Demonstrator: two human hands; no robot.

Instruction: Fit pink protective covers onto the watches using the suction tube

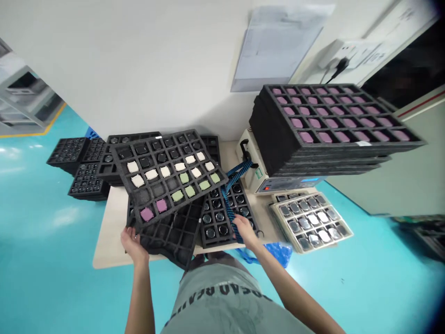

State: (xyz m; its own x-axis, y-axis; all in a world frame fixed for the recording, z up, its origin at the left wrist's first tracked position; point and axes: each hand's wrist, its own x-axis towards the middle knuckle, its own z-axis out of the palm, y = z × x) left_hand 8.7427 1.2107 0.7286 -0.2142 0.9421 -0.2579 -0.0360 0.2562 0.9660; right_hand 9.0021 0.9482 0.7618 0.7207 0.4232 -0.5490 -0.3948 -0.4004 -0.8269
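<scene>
My left hand (135, 245) is closed on the near left corner of a black foam tray (170, 234) whose visible pockets hold nothing. Lying tilted over that tray is another foam tray (158, 189), with black, white, green and purple pieces in its pockets. My right hand (244, 229) pinches the lower part of a blue-and-black striped strap (229, 206). The strap runs up to the handle of a beige instrument (260, 174). Beneath the strap, a tray of round dark glassy pieces (219, 216) rests on the table (111, 236).
A tall stack of foam trays with purple pieces (323, 116) sits on the instrument. To the right, pale trays (313, 220) hold shiny square pieces. More black trays (88, 178) are stacked at the left. A blue plastic bag (278, 253) lies below the table edge.
</scene>
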